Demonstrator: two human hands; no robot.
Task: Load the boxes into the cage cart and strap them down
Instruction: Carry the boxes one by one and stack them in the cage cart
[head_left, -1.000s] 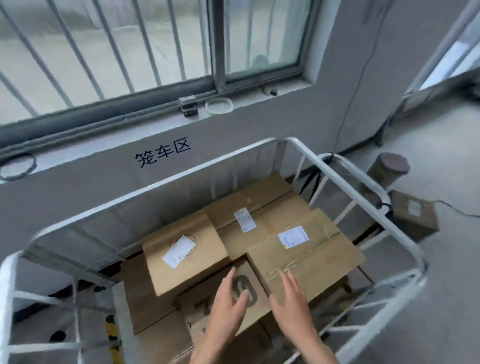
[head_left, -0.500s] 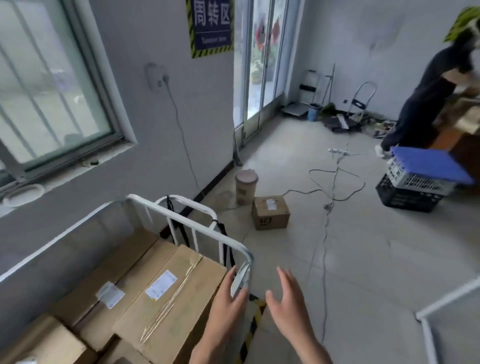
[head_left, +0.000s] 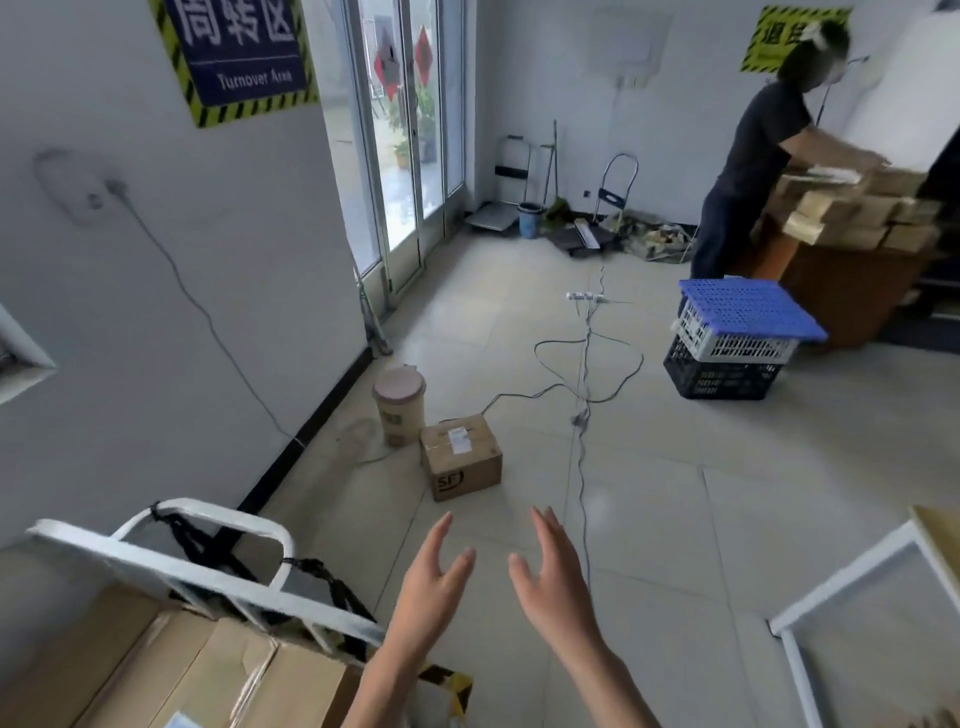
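The white cage cart (head_left: 156, 564) fills the lower left corner, with brown cardboard boxes (head_left: 171, 670) inside it and black straps (head_left: 332, 587) hanging on its end rail. A small brown box (head_left: 460, 462) with a white label stands on the floor ahead, beside a round cardboard tub (head_left: 397, 405). My left hand (head_left: 431, 587) and my right hand (head_left: 553, 582) are raised side by side in front of me, fingers spread, palms facing each other, holding nothing. Both hover short of the small box.
Cables and a power strip (head_left: 584, 364) trail across the tiled floor. Stacked crates (head_left: 732, 338) with a blue top stand at the right. A person (head_left: 748, 171) leans over a desk piled with boxes. A white frame (head_left: 852, 582) juts in at lower right. Yellow-black tape (head_left: 447, 680) marks the floor.
The view has swung right, from looking down into the cart to the open floor. My hands have left the boxes in the cart and now point toward the small box on the floor.
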